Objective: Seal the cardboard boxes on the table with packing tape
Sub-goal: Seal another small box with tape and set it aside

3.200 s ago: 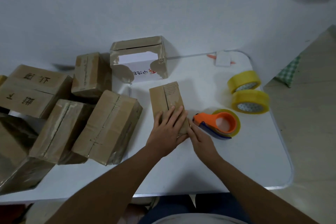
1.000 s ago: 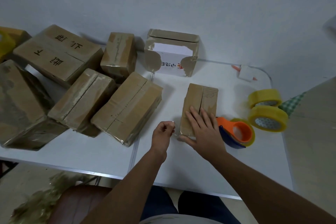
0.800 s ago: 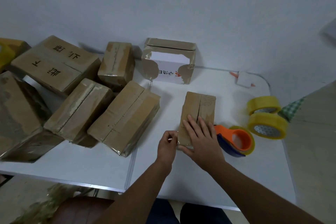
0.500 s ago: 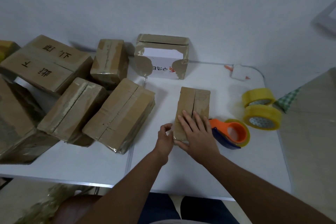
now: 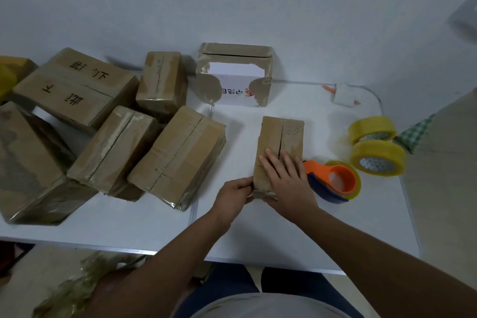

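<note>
A small brown cardboard box (image 5: 282, 134) lies lengthwise in the middle of the white table (image 5: 258, 235), its top seam running away from me. My right hand (image 5: 289, 183) presses flat on the box's near end with straight fingers. My left hand (image 5: 233, 195) has curled fingers that pinch the box's near left corner. An orange and blue tape dispenser (image 5: 335, 179) with a yellow roll lies just right of the box, touching my right hand's side. Two spare yellow tape rolls (image 5: 378, 161) sit further right.
Several taped cardboard boxes (image 5: 178, 155) crowd the table's left half, the biggest (image 5: 25, 162) at the left edge. A white box with torn brown tape (image 5: 236, 75) stands at the back by the wall. A small white item (image 5: 344, 94) lies back right.
My right hand replaced the left on top of the box. My left hand came in from the left with curled fingers and now pinches the box's near left corner.
</note>
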